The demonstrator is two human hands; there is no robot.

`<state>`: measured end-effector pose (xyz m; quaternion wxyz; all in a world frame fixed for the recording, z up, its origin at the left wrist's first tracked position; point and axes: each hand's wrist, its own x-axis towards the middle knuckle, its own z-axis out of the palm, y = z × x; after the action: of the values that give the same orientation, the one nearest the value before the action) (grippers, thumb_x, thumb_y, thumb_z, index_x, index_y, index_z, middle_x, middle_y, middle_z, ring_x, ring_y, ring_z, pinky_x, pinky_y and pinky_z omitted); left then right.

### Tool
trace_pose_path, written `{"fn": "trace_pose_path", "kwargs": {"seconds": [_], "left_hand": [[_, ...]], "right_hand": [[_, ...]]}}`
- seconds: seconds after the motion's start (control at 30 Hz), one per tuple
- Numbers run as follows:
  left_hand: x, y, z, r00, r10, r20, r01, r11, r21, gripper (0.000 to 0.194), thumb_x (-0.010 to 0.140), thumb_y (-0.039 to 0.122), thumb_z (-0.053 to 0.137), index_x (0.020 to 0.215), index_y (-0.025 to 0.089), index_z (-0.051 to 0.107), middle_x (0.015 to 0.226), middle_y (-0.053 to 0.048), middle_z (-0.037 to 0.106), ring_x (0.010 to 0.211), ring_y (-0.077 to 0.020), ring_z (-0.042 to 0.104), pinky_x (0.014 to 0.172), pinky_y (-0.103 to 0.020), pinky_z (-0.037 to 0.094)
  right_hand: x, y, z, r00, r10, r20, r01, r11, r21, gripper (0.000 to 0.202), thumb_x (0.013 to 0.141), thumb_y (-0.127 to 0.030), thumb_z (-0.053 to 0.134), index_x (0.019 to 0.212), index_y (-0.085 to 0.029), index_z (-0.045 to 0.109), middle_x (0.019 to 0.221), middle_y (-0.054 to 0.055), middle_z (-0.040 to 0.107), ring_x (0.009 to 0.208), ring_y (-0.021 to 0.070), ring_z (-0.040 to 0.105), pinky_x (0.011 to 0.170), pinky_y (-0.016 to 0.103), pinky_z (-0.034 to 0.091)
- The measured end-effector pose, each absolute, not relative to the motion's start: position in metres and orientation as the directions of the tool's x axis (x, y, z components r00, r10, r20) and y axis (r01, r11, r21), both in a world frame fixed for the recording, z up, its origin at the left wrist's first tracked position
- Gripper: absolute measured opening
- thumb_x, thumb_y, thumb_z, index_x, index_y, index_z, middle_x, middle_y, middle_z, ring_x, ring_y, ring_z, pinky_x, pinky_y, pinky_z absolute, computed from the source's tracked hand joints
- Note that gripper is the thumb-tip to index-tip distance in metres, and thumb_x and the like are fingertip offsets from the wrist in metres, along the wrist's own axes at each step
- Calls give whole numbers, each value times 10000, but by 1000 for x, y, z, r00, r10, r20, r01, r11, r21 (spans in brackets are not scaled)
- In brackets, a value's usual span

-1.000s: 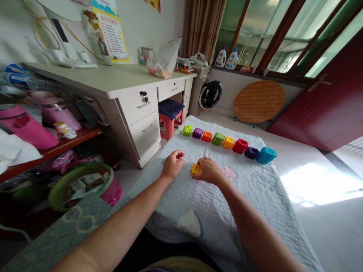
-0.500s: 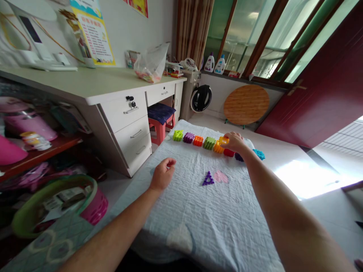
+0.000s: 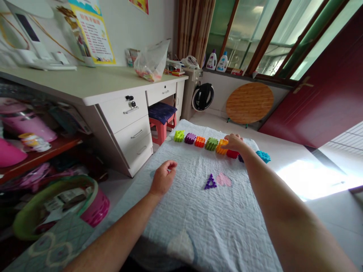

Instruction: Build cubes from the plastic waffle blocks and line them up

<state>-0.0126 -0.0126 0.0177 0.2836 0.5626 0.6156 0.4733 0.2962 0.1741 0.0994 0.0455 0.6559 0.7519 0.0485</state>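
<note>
A row of toothed plastic blocks crosses the far part of the cloth-covered table [image 3: 195, 211]. From the left come a lime block [image 3: 179, 136], a purple block [image 3: 190, 138], an orange block [image 3: 200, 141], a green block [image 3: 211, 143] and a yellow block [image 3: 221, 147]. My right hand [image 3: 235, 142] has its fingers closed on the yellow block. Under that wrist, a red block [image 3: 232, 154] and a dark purple block [image 3: 241, 158] are partly hidden; a blue block [image 3: 263, 156] ends the row. My left hand [image 3: 163, 177] rests loosely curled and holds nothing. Nearer me lies a purple triangle piece [image 3: 210, 182].
A white desk [image 3: 124, 124] with drawers stands to the left, a red stool [image 3: 161, 128] beneath it. At lower left is a pink and green basket [image 3: 95, 207]. A round wooden tabletop [image 3: 249, 102] leans against the far wall, near a red door [image 3: 309, 98].
My right hand has lowered slightly, bringing the yellow piece in its fingers down against the yellow block in the row. The view has shifted a little; my left hand stays put.
</note>
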Motion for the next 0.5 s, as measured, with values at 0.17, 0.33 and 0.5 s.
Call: {"fn": "trace_pose_path", "kwargs": {"seconds": [0.17, 0.33, 0.5], "left_hand": [[-12, -12, 17, -211, 961, 178, 425, -74, 902, 204, 764, 225, 509, 909, 178, 645, 936, -43, 699, 845, -175, 636, 772, -287, 506], [-12, -12, 15, -196, 959, 204, 437, -101, 894, 204, 767, 221, 508, 913, 175, 642, 946, -49, 699, 862, -177, 638, 785, -289, 503], [-12, -13, 13, -188, 955, 231, 450, -126, 884, 207, 762, 223, 502, 909, 172, 639, 952, -64, 699, 881, -189, 641, 793, -306, 500]], "right_hand": [[289, 138, 104, -223, 961, 165, 972, 232, -36, 571, 738, -411, 665, 1252, -175, 585, 1214, 154, 556, 1090, 334, 477, 879, 428, 389], [272, 58, 86, -618, 786, -3, 755, 593, -281, 345, 747, -268, 676, 1083, -189, 659, 1099, 89, 618, 1038, 224, 548, 930, 349, 400], [262, 8, 56, -642, 766, -20, 737, 610, -293, 393, 685, -174, 690, 1076, -185, 659, 1073, 91, 613, 1011, 225, 538, 926, 366, 401]]}}
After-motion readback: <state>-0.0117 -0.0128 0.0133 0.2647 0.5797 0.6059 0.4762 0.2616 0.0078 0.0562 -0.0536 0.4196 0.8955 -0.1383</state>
